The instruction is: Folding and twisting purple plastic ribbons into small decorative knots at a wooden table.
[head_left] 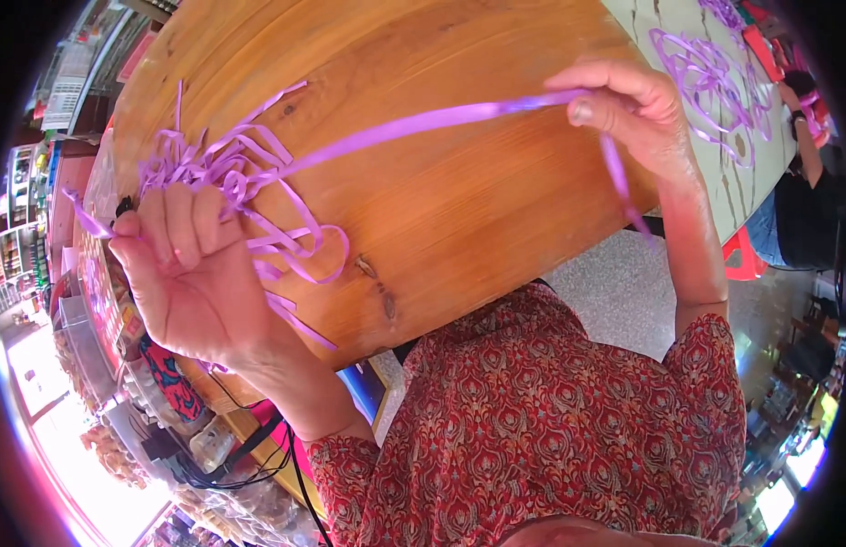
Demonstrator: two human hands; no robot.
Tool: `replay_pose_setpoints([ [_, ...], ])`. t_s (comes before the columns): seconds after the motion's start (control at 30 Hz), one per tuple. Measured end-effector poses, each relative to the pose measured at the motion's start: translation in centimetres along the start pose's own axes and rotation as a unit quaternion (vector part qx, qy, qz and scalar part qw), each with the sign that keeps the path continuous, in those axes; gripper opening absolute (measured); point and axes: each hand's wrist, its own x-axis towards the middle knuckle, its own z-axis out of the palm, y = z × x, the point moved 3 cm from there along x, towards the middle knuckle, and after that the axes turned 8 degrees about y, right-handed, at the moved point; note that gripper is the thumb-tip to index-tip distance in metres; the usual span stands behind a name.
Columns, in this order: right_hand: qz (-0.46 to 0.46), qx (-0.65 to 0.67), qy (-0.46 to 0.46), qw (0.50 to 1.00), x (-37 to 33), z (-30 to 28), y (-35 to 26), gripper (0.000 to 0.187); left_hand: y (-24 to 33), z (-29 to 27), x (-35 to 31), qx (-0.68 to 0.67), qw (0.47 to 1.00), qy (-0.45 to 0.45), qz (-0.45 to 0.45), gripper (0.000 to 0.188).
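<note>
A length of purple ribbon [414, 125] stretches above the wooden table between my two hands. My right hand [637, 114], raised at the right, pinches it between thumb and fingers, and a tail of it hangs below. At the left, my left hand [190, 273] is closed with its palm toward me. The ribbon runs behind its curled fingers, and a short end sticks out past the thumb. A small black thing shows by that thumb; I cannot make out what it is. Just behind my left hand lies a tangled heap of cut purple ribbon pieces [204, 164] on the table.
The wooden table [395, 210] has its near edge against me. Beyond its right side, a pale table [715, 128] bears a loose tangle of purple ribbon [715, 77], with another person's arm [806, 146] beside it. Dark cables [231, 474] and bags crowd the lower left.
</note>
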Motion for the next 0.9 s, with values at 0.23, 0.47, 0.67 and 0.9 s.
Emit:
replay_pose_setpoints([
  [0.23,0.018,0.040,0.097,0.994,0.1,-1.0,1.8,0.018,3.4,-5.3,0.5,0.622,0.637,0.257,0.376,0.026],
  [0.47,-0.124,-0.006,-0.019,0.992,1.5,3.7,-1.0,0.017,-8.6,0.8,-0.8,0.651,0.710,-0.079,0.258,0.032],
  [0.67,-0.188,-0.130,0.046,0.972,0.5,3.5,-4.9,0.020,-12.9,2.0,-2.3,0.350,0.924,0.025,-0.152,0.015],
  [0.9,-0.110,-0.086,0.099,0.985,-0.3,1.2,-1.2,0.018,-8.0,-1.0,-1.2,0.700,0.713,-0.031,0.026,0.014],
])
